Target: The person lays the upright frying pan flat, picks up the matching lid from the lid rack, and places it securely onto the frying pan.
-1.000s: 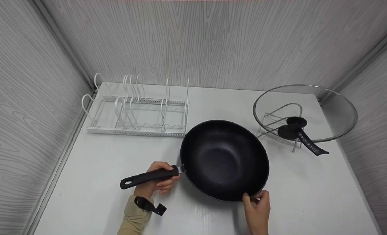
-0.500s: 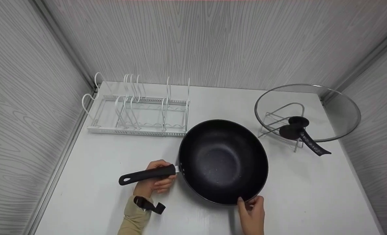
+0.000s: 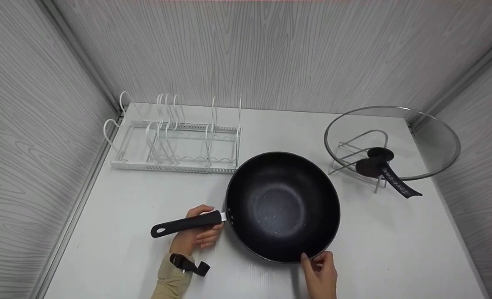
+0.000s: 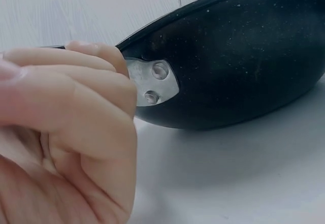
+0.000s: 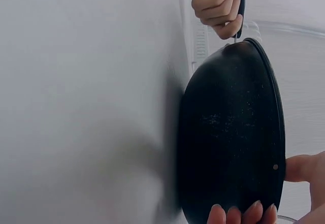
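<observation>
A black wok (image 3: 283, 207) is at the middle of the white table, its inside facing up. My left hand (image 3: 198, 232) holds its black handle (image 3: 183, 224) close to the bowl, the fingers curled under it. In the left wrist view, the riveted metal bracket (image 4: 157, 82) shows just past the left hand (image 4: 76, 107). My right hand (image 3: 321, 272) pinches the near rim, thumb on top and fingertips (image 5: 252, 213) under the bowl. The right wrist view shows the wok's outer side (image 5: 228, 127) low over the table; whether its base touches is unclear.
A white wire rack (image 3: 175, 166) with upright loops stands at the back left. At the right, a glass lid (image 3: 420, 137) with a black knob (image 3: 380, 154) leans on a small wire stand (image 3: 372, 133). Grey wood-grain panels (image 3: 246, 54) enclose the table (image 3: 395, 241).
The wok has shifted slightly left and towards me, its near side moving most. My right hand has moved with it, down and left. The left hand keeps nearly the same place, its thumb slightly shifted.
</observation>
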Motion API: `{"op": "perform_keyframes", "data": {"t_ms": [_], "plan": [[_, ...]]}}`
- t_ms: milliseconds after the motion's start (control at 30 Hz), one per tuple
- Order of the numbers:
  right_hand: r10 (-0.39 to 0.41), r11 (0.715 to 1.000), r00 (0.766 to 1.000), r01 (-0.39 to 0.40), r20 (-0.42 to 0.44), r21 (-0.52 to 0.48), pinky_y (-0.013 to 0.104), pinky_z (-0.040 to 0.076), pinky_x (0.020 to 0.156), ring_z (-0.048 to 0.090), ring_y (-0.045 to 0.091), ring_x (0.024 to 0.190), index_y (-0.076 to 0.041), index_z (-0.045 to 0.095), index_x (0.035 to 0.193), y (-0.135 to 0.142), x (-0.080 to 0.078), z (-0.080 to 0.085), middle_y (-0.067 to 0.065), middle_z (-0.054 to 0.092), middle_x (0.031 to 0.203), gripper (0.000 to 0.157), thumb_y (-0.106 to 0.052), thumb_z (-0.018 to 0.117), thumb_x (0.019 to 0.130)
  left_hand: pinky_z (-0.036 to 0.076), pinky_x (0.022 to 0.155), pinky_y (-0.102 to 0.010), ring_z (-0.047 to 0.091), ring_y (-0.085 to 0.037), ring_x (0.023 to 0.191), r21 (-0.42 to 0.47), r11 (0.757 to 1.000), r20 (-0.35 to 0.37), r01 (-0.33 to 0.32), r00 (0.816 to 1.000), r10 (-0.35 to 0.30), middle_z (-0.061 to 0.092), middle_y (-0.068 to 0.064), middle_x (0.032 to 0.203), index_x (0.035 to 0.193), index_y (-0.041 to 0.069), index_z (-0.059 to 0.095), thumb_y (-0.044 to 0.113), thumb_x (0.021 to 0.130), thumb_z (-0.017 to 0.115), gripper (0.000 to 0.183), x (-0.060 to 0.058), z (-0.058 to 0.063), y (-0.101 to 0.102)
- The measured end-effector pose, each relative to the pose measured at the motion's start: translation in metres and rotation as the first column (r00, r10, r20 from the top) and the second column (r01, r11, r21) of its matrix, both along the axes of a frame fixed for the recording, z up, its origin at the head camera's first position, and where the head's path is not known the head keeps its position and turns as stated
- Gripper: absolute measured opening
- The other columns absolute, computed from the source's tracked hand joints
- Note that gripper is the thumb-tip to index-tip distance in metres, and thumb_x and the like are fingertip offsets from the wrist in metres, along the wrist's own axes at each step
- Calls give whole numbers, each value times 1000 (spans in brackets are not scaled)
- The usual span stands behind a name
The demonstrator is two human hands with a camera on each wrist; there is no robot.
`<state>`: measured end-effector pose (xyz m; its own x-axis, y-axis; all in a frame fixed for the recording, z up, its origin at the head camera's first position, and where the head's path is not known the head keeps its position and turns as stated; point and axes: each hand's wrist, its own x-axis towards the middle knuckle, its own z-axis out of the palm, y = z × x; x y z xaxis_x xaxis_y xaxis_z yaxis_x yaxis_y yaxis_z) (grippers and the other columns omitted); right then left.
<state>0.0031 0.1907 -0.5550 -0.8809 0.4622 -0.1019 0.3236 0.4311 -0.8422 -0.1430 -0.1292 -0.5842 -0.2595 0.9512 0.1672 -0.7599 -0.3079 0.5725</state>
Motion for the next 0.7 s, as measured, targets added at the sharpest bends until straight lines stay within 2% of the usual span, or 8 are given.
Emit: {"op": "perform_keyframes", "data": {"t_ms": [100,200,333,400,467,533,633,700], "plan": [[12,1000,1000,-12,-4,28,22,47,67,54,12,73,-7,46,82,6,-1,-2,3,56,76,24,-18,67,86,16,33,-29,22,-9,30,-9,998,52,-68,996,68,20,1,41,78,9,48,41,88,7,53,5,-3,1],[26,1000,998,-25,-52,19,20,46,66,54,11,66,-8,49,76,13,-1,-4,0,56,68,21,-14,67,86,15,34,-27,25,-7,31,-28,981,118,-194,973,196,21,3,41,77,8,52,42,89,9,57,14,-6,3],[59,997,983,-67,-174,-42,18,45,62,54,10,57,-8,53,69,20,0,0,-2,55,58,21,-2,65,85,24,36,-23,31,-5,35,-103,914,192,-392,894,405,26,5,43,76,7,57,41,91,23,50,31,-9,6],[66,995,973,-82,-223,-64,18,44,58,53,10,53,-7,54,67,22,1,11,-1,54,55,22,3,64,84,30,39,-21,32,-6,38,-138,878,201,-458,855,477,26,5,45,78,6,57,34,93,26,44,40,-9,6],[63,994,967,-82,-246,-66,19,43,55,52,11,51,-7,54,66,28,0,15,-1,53,54,23,4,64,85,35,42,-20,34,-6,40,-164,857,197,-488,835,514,27,5,47,81,6,56,22,93,26,36,47,-8,6],[46,996,969,-63,-242,-63,20,42,53,51,12,50,-6,54,66,33,-2,18,1,53,54,23,5,63,84,37,44,-19,35,-6,41,-193,852,182,-487,836,518,28,5,49,83,6,55,10,90,22,34,52,-7,5],[40,997,966,-55,-255,-52,20,42,53,52,13,51,-6,55,67,46,-6,8,2,54,55,22,3,63,86,39,45,-20,37,-6,42,-240,858,128,-455,861,492,31,4,50,84,6,56,4,87,19,37,58,-6,5],[38,998,963,-51,-268,-42,19,42,54,52,14,51,-4,56,69,50,-9,11,3,54,56,20,3,62,86,41,46,-21,39,-6,42,-269,862,79,-430,882,465,35,5,50,84,6,57,6,89,21,36,63,-4,6]]}}
